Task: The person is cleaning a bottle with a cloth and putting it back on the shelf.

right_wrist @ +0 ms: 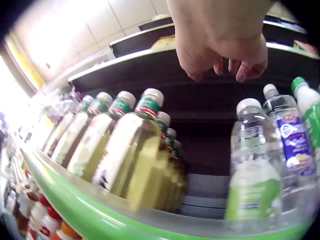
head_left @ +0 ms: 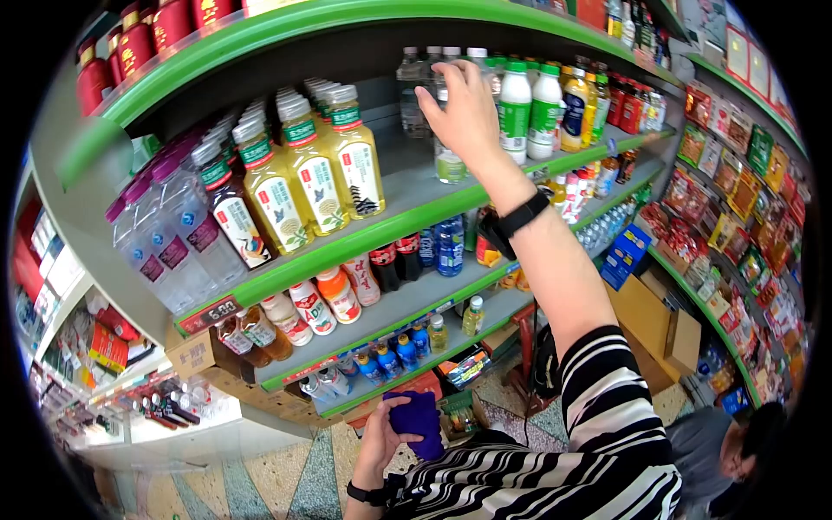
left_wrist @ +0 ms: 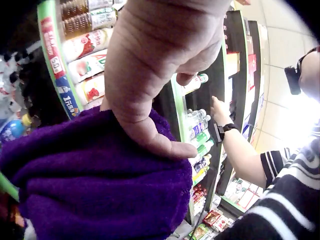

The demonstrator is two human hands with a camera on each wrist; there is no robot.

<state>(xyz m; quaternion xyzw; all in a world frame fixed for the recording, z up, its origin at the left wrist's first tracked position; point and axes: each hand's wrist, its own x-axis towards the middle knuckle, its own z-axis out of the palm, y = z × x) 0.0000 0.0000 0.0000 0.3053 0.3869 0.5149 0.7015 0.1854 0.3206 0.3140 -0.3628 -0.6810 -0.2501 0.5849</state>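
My left hand [head_left: 376,440] grips a folded purple cloth [head_left: 420,423] low in front of the shelves. The left wrist view shows the thumb and fingers around the upper edge of this cloth [left_wrist: 100,180]. Up at the drinks shelf, my right hand [head_left: 470,117] reaches in with fingers bent loosely and nothing in them. In the right wrist view the hand [right_wrist: 220,40] hangs above a clear bottle [right_wrist: 254,187] with a white cap and a green-white label. Beside that bottle stands another clear one with a purple label [right_wrist: 292,142].
Yellow tea bottles [head_left: 314,178] stand in rows to the left, next to purple-capped water bottles [head_left: 186,221]. White-and-green bottles [head_left: 515,117] are on the right. A green shelf edge [head_left: 416,212] runs along the front. Cardboard boxes [head_left: 646,325] and another person [head_left: 706,451] are at the lower right.
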